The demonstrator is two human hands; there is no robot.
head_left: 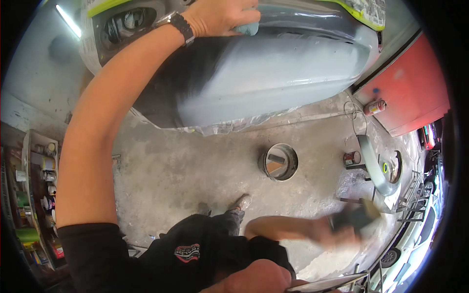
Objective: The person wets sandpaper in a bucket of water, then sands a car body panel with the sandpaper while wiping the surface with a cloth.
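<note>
My left hand (222,15) reaches up, a dark watch on its wrist, and presses a small light-blue pad (248,28) against a large grey primed body panel (273,73). The panel hangs above the floor, with yellow-green tape and masking paper (364,12) along its upper edge. My right hand (337,227) is low at my side, blurred by motion, and grips a dark block-shaped object (354,215) with a tan edge.
Below is a dusty concrete floor (185,171) with an open metal can (278,162), two spray cans (375,106) (351,158) and a curved metal part (378,171). A shelf of paint tins (41,195) stands at left. A red panel (410,88) is at right, and cars lie beyond.
</note>
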